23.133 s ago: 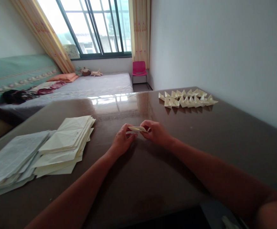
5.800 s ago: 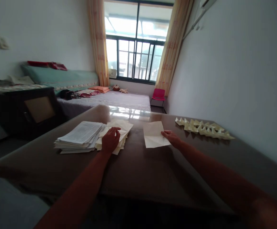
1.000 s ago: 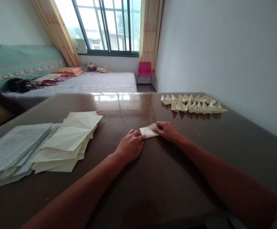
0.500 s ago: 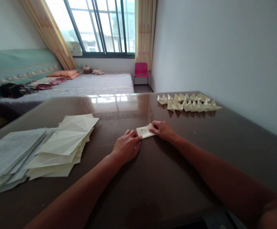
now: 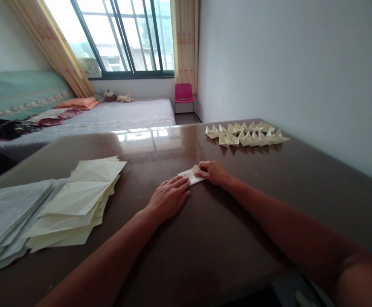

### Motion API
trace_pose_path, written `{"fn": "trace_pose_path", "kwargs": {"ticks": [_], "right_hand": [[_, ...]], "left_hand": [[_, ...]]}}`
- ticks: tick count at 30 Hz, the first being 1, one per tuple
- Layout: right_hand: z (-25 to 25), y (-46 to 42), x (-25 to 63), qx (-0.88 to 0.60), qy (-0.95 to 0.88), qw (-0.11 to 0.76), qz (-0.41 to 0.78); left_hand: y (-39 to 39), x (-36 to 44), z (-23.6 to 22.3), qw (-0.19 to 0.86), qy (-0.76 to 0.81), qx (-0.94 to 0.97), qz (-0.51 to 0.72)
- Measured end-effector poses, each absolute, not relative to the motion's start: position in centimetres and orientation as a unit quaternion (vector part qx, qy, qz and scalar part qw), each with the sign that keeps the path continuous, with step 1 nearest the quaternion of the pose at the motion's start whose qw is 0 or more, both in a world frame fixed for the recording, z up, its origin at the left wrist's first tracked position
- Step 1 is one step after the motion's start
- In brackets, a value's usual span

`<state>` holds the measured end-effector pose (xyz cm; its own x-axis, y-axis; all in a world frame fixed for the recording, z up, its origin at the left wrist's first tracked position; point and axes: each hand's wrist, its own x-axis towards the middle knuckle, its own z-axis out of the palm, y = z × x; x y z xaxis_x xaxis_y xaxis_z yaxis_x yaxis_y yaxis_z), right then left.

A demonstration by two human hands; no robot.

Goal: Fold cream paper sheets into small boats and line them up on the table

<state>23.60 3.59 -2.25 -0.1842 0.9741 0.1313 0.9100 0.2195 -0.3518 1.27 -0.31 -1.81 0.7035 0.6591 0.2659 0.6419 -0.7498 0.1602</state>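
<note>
A small folded sheet of cream paper (image 5: pixel 196 175) with a dark printed mark lies on the brown table (image 5: pixel 205 238). My left hand (image 5: pixel 170 197) rests flat with its fingers stretched over the paper's left end. At the other end, my right hand (image 5: pixel 214 172) pinches the right edge between thumb and fingers. The fingers hide part of the paper at both ends.
Creased cream sheets (image 5: pixel 80 189) lie in a loose stack on the left, beside a pile of greyish printed sheets (image 5: pixel 16 209). Several folded paper boats (image 5: pixel 246 134) stand in rows at the far right. Beyond the table are a bed (image 5: pixel 135 111) and a pink chair (image 5: pixel 183 94).
My left hand has flattened, its fingers sliding onto the left end of the folded paper. My right hand keeps its pinch. The whole view has shifted slightly.
</note>
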Motion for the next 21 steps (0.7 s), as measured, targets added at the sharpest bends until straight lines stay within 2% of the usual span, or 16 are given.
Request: {"fn": "trace_pose_path", "kwargs": {"ticks": [5,9,12,15,21], "right_hand": [[-1.9,3.3,23.6,-0.627,-0.751,0.179,0.106],[-0.3,1.1,22.9,-0.557,-0.81,0.179,-0.031],[0.4,-1.2,21.7,-0.451,-0.887,0.079,-0.06],[0.2,-2.8,20.6,-0.456,-0.887,0.012,-0.072],[0.6,-3.6,20.4,-0.512,-0.853,-0.071,-0.076]], "left_hand": [[-0.3,1.2,-1.4,0.038,0.342,0.932,0.113],[-0.5,1.2,-1.1,0.03,0.347,0.931,0.111],[-0.7,1.3,-1.1,0.022,0.352,0.93,0.105],[-0.7,1.4,-1.0,0.008,0.353,0.931,0.095],[-0.9,1.5,-0.8,-0.014,0.361,0.929,0.076]]}}
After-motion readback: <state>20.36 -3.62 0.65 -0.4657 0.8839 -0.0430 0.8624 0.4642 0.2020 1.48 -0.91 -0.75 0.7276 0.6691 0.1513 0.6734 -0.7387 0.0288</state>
